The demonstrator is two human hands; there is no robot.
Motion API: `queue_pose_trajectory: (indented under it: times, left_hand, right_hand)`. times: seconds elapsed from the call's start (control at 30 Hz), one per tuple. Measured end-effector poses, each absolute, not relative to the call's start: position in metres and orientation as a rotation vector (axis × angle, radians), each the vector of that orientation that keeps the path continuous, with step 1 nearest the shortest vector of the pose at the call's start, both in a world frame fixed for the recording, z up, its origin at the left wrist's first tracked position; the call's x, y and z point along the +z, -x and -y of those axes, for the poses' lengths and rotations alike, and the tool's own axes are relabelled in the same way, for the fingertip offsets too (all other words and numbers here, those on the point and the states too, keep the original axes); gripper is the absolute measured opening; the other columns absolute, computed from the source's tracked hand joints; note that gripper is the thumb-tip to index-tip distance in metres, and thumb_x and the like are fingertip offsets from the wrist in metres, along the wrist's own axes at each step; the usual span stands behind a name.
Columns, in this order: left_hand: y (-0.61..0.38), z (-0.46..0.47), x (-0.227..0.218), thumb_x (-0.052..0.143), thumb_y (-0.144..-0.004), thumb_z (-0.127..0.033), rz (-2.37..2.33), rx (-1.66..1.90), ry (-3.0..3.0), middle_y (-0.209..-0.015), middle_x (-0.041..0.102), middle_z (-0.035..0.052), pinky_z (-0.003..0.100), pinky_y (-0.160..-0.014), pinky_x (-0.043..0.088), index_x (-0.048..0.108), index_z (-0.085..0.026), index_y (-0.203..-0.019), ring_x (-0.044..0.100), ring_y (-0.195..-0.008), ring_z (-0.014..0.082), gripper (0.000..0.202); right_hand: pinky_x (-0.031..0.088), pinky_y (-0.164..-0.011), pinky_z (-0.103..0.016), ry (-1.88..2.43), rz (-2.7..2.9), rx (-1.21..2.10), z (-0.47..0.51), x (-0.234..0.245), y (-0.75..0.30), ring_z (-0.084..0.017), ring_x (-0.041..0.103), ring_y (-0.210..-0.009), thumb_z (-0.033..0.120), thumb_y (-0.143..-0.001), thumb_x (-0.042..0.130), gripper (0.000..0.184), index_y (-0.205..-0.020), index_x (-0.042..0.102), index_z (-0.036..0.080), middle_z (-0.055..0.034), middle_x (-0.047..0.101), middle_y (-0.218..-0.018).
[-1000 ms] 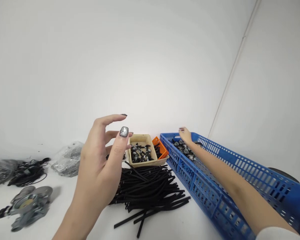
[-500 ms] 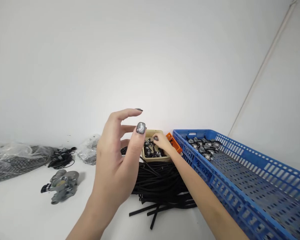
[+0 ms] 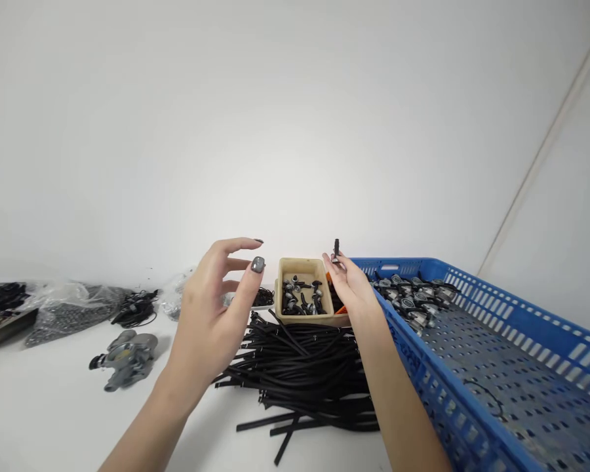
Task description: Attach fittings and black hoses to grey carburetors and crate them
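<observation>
My right hand [image 3: 351, 282] grips a small black part [image 3: 336, 248] with a ribbed upright end, raised beside the beige bin. Its lower end is hidden by the fingers. In the beige bin [image 3: 279, 288] lie several small black-and-silver fittings [image 3: 302, 298]. My left hand [image 3: 216, 308] hovers over the table's middle with thumb and fingers apart and nothing between them. Below and right of it lies a pile of black hoses [image 3: 309, 367] in front of the bin.
On the right stands a large blue crate [image 3: 472, 400] holding several black-and-silver assemblies [image 3: 413, 298]. An orange container [image 3: 341, 308] sits partly hidden behind my right wrist. To the left are a grey metal casting [image 3: 128, 359], a plastic bag of parts [image 3: 78, 311] and a black cable bundle [image 3: 135, 308].
My right hand has come up out of the beige bin and moved right, with the small black part now in its fingers. My left hand has shifted slightly left and down, still open.
</observation>
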State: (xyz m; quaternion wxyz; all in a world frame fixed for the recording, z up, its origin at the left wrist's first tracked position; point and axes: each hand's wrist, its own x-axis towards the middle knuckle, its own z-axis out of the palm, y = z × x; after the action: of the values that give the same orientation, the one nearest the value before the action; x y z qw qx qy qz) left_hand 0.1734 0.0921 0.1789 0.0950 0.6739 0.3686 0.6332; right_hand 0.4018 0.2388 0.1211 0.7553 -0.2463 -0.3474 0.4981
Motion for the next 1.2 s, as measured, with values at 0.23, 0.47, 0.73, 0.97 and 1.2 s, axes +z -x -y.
queue_pose_trajectory:
  times: [0.23,0.47,0.73,0.97,1.2]
  left_hand:
    - [-0.188,-0.079,0.147,0.046,-0.096,-0.032,-1.255,1.353,-2.360,-0.110,0.068,0.0060,0.031,-0.071,0.058,0.056,-0.026,-0.112,0.069,-0.089,0.0193,0.020]
    - [-0.094,-0.063,0.065,0.046,-0.092,-0.042,-1.997,0.741,-2.488,-0.066,0.070,0.0013,0.033,-0.047,0.051,0.057,-0.030,-0.075,0.067,-0.052,0.0229,0.023]
    - [0.014,-0.076,0.036,0.033,-0.090,-0.057,-2.533,0.682,-2.231,-0.053,0.060,-0.0003,0.024,-0.041,0.032,0.048,-0.023,-0.061,0.063,-0.041,0.0189,0.047]
    - [0.017,-0.095,0.026,0.037,-0.085,-0.056,-2.493,0.643,-2.202,-0.058,0.062,0.0048,0.028,-0.042,0.036,0.044,-0.024,-0.063,0.068,-0.054,0.0270,0.039]
    - [-0.009,-0.066,0.047,0.031,-0.089,-0.042,-2.433,0.577,-2.405,-0.057,0.055,-0.0008,0.025,-0.043,0.022,0.045,-0.025,-0.066,0.059,-0.047,0.0177,0.033]
  right_hand:
    - [0.062,-0.092,-0.024,0.441,0.514,1.254,-0.196,0.157,-0.402,-0.015,0.072,-0.098,0.008,-0.089,0.059,0.013,-0.094,0.066,0.017,-0.0034,0.069,-0.089]
    - [0.061,-0.087,-0.021,0.437,0.577,1.201,-0.178,0.167,-0.409,-0.011,0.070,-0.094,0.019,-0.088,0.066,0.009,-0.097,0.066,0.022,-0.0016,0.068,-0.099]
    - [0.059,-0.077,-0.021,0.410,0.643,1.202,-0.168,0.172,-0.404,-0.011,0.068,-0.090,0.022,-0.087,0.064,0.013,-0.100,0.064,0.023,-0.0005,0.068,-0.098]
    - [0.056,-0.077,-0.021,0.411,0.715,1.101,-0.157,0.174,-0.419,-0.010,0.067,-0.092,0.027,-0.084,0.065,0.017,-0.100,0.063,0.023,-0.0007,0.066,-0.102]
    - [0.052,-0.072,-0.017,0.384,0.571,1.135,-0.142,0.184,-0.421,-0.006,0.063,-0.080,0.019,-0.084,0.061,0.009,-0.091,0.065,0.020,0.0009,0.065,-0.094]
